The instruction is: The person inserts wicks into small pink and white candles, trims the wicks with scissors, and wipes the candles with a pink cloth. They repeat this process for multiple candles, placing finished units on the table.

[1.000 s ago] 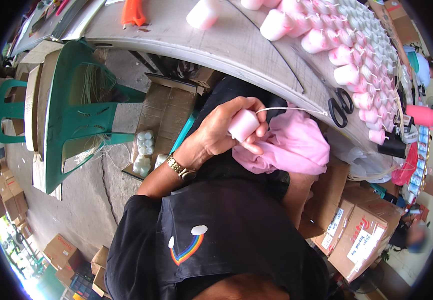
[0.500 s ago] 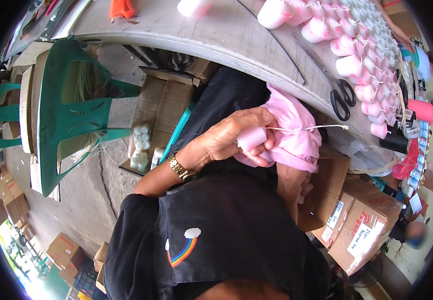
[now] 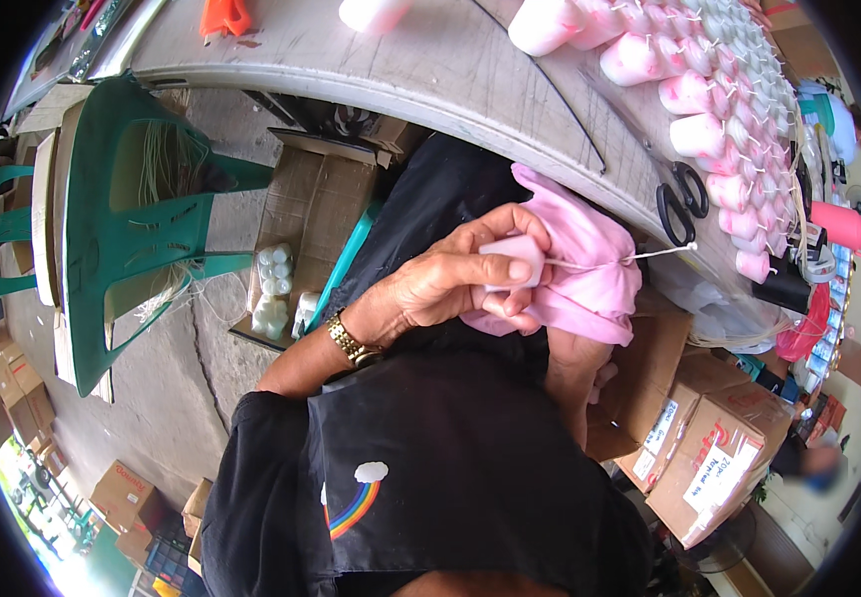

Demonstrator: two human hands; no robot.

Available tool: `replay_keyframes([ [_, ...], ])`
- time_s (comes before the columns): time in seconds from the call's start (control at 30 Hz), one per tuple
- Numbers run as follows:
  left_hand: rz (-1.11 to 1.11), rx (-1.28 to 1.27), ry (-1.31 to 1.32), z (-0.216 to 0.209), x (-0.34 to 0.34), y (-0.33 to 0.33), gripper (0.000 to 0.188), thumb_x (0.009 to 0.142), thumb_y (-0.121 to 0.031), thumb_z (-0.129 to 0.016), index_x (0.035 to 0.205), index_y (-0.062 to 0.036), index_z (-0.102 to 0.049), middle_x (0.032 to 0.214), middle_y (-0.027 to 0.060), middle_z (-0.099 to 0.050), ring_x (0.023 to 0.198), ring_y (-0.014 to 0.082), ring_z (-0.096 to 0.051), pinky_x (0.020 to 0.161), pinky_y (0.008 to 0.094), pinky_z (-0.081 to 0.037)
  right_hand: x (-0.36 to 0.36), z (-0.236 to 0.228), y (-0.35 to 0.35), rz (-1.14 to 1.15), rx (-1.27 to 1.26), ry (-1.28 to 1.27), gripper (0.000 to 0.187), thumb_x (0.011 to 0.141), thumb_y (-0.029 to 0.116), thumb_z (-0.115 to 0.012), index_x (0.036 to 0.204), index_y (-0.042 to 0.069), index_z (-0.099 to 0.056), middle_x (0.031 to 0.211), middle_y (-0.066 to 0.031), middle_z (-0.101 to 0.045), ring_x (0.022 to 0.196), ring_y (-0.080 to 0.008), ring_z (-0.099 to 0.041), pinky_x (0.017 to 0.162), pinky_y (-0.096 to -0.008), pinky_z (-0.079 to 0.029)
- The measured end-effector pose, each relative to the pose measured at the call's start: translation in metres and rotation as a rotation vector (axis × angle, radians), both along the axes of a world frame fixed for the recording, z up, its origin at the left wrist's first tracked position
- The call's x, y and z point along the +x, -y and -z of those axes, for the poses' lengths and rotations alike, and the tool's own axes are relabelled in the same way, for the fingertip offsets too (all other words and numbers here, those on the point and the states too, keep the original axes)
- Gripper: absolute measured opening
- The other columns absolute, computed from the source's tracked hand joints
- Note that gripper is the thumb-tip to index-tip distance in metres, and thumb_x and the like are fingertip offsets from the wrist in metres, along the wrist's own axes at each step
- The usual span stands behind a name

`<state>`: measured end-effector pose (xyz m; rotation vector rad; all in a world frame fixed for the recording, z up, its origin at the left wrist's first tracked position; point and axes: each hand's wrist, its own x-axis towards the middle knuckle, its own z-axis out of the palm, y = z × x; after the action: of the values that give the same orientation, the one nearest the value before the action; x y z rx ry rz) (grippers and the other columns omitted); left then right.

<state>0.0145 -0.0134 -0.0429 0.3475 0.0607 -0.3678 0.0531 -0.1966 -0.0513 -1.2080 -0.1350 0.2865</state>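
My left hand [image 3: 460, 274], with a gold watch on its wrist, is closed round a short pink candle [image 3: 511, 257], thumb across its side. From the candle's end a long white wick [image 3: 664, 253] runs to the right over a bunched pink cloth [image 3: 589, 259]. The cloth hangs over my right hand and hides its fingers; only my right wrist and forearm [image 3: 572, 383] show below it. Many similar pink and white candles [image 3: 697, 136] with white wicks stand in rows on the table at the upper right.
Black-handled scissors [image 3: 682, 204] and a thin dark rod [image 3: 568, 104] lie on the table [image 3: 351, 65]. A green chair [image 3: 142, 234] stands at left. An open carton [image 3: 301, 209] holds pale cups; taped boxes [image 3: 714, 448] are at right. One candle [image 3: 375, 12] stands apart.
My left hand has turned the candle, and the thumb now lies across its side. The cloth has shifted slightly, and the wick's free end has risen a little.
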Motion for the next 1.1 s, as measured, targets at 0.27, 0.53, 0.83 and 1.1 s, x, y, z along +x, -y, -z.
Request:
replay_keyframes([
  [0.27, -0.123, 0.174, 0.217, -0.01, 0.002, 0.006, 0.065, 0.07, -0.005, -0.086, 0.123, -0.0063, -0.047, 0.11, 0.0074, -0.051, 0.101, 0.0167, -0.057, 0.087, 0.04, -0.06, 0.009, -0.015, -0.007, 0.01, -1.06, 0.734, 0.043, 0.074, 0.018, -0.078, 0.11, -0.002, -0.062, 0.093, -0.0083, -0.066, 0.082, -0.0182, -0.066, 0.073, -0.0295, -0.054],
  [0.53, -0.168, 0.686, 0.309, -0.02, -0.007, -0.002, 0.019, 0.072, -0.013, -0.073, 0.086, -0.0028, -0.064, 0.082, 0.0017, -0.063, 0.077, 0.009, -0.059, 0.067, 0.0254, -0.048, 0.018, -0.034, -0.004, -0.06, -0.954, 0.507, 0.04, 0.074, 0.019, -0.077, 0.106, 0.0, -0.062, 0.092, -0.0073, -0.066, 0.08, -0.0173, -0.065, 0.071, -0.0291, -0.053],
  [0.83, -0.127, 0.737, 0.406, -0.016, -0.009, -0.003, 0.011, 0.068, -0.007, -0.069, 0.077, -0.0013, -0.065, 0.07, 0.0018, -0.062, 0.063, 0.0088, -0.058, 0.057, 0.0248, -0.047, 0.033, -0.048, 0.007, -0.114, -0.677, 0.396, 0.036, 0.075, 0.021, -0.076, 0.102, 0.001, -0.062, 0.09, -0.0062, -0.065, 0.079, -0.0163, -0.064, 0.071, -0.0292, -0.052],
  [1.1, -0.077, 0.652, 0.365, -0.014, -0.01, -0.003, 0.011, 0.067, -0.009, -0.069, 0.075, -0.0007, -0.066, 0.071, 0.0027, -0.063, 0.064, 0.0093, -0.058, 0.059, 0.025, -0.046, 0.02, -0.031, -0.008, -0.206, -0.781, 0.454, 0.033, 0.076, 0.023, -0.074, 0.099, 0.002, -0.062, 0.089, -0.0053, -0.065, 0.078, -0.0154, -0.063, 0.07, -0.0292, -0.052],
])
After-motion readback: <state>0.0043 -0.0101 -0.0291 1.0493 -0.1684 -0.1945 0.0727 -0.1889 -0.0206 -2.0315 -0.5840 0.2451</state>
